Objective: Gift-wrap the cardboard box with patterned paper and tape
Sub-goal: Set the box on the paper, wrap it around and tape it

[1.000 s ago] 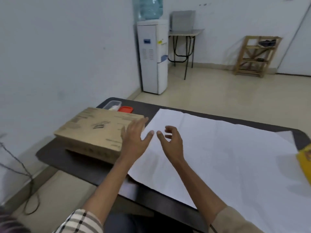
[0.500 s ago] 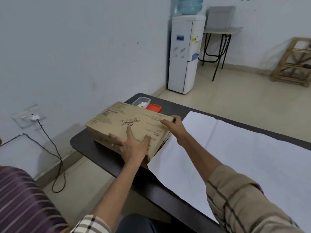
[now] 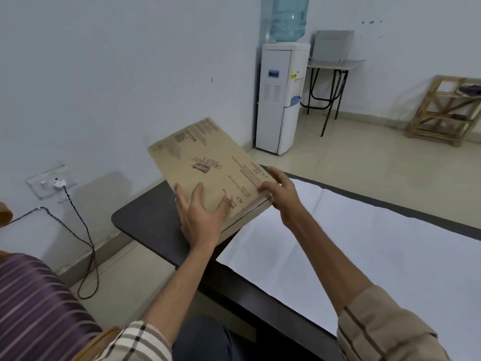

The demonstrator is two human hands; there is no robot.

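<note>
The flat brown cardboard box with dark print is lifted off the dark table and tilted, its far end raised toward the wall. My left hand grips its near edge, fingers spread on top and thumb over the side. My right hand holds the box's right corner. The wrapping paper lies spread on the table to the right, white side up, its left edge just below the box.
A water dispenser stands by the wall beyond the table. A small table and a wooden rack stand farther back. A plugged cable hangs at the left wall. A striped cushion sits at my lower left.
Both hands reached the box, took hold of it and lifted it off the table, tilting its far end up. The small containers behind it are now hidden.
</note>
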